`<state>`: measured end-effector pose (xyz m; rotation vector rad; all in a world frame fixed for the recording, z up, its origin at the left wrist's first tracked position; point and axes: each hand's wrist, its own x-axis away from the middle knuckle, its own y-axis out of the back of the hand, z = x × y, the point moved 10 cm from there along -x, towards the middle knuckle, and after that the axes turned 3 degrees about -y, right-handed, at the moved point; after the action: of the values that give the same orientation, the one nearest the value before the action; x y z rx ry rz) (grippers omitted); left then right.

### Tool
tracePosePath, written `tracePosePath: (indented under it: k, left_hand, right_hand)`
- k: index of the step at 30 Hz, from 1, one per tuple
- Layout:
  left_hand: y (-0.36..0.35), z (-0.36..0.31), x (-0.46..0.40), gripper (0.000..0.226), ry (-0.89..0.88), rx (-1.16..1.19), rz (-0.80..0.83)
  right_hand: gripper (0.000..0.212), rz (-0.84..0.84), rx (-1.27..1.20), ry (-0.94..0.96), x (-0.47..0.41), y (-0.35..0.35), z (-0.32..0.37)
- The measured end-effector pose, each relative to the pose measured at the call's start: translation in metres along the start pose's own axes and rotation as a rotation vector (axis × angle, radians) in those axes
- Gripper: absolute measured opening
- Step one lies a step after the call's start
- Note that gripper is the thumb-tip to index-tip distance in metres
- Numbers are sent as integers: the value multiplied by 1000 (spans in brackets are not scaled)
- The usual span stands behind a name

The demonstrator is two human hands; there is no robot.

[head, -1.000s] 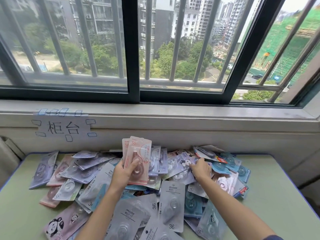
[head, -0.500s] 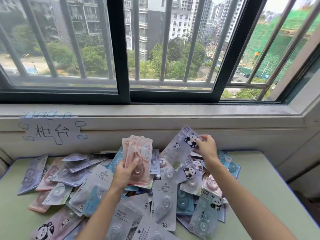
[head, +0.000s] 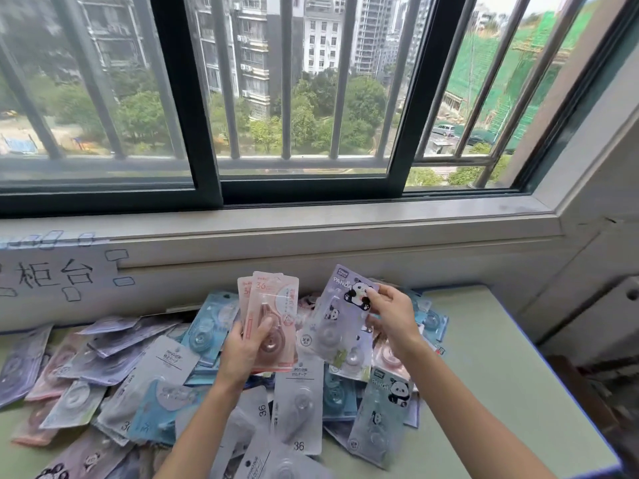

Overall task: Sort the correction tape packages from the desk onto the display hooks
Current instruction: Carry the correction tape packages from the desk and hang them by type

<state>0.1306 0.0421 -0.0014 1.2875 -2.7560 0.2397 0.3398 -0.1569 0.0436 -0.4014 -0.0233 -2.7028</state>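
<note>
Above the desk's pile [head: 166, 385], the right hand [head: 392, 314] now pinches a lifted panda pack [head: 340, 316] beside the left hand's [head: 243, 350] gripped pink packs [head: 273, 305], sorting underway.

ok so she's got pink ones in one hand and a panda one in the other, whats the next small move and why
Probably set the lilac panda package aside or tuck it apart: the right hand pinches it clear of the pile, while the left hand grips matching pink packages. No display hooks show in view.
</note>
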Motion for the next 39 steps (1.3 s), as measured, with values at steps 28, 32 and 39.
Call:
tracePosePath:
  k: [28,32,39]
  left_hand:
    - [-294,66,248,21,130,-143,1156]
    - [-322,70,319,69,140,-150,1343]
    - [-360,82,456,69,184,-170,1582]
  right_hand:
    - [10,-1191,-290,39,419,326,-92]
    - [11,-1365,-329,87,502,352,-98]
    - [8,-1587,-424,151,641,387,-130]
